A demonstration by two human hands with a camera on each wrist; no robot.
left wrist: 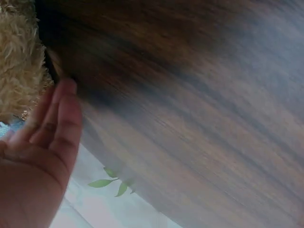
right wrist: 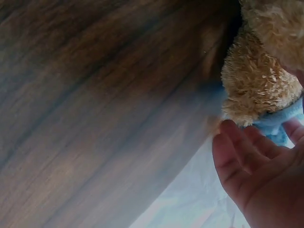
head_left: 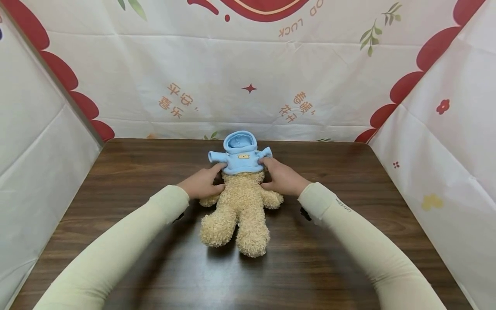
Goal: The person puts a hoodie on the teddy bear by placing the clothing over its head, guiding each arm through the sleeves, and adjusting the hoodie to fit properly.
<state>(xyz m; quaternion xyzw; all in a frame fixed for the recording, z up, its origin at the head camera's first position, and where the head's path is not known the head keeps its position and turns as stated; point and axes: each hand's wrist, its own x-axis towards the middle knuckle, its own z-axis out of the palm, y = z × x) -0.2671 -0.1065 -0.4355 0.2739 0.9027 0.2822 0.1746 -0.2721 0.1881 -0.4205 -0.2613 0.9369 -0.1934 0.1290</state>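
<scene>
A curly tan plush bear (head_left: 243,198) lies on the table with its legs toward me. A small light-blue hoodie (head_left: 242,162) with a yellow patch covers its upper end, hiding the head. The hood stands round and hollow at the far end, and both little sleeves stick out sideways. My left hand (head_left: 203,181) holds the hoodie's hem at the left, one lower digit against the bear's fur. On the other side, my right hand (head_left: 284,175) grips the hem by the right sleeve. In the right wrist view, fingers (right wrist: 237,142) lie beside fur and blue cloth.
The dark wood-grain table (head_left: 329,241) extends around the bear. Behind it hangs a white printed cloth (head_left: 248,64) with red scalloped edging, close to the hood. White cloth walls (head_left: 445,142) stand at both sides.
</scene>
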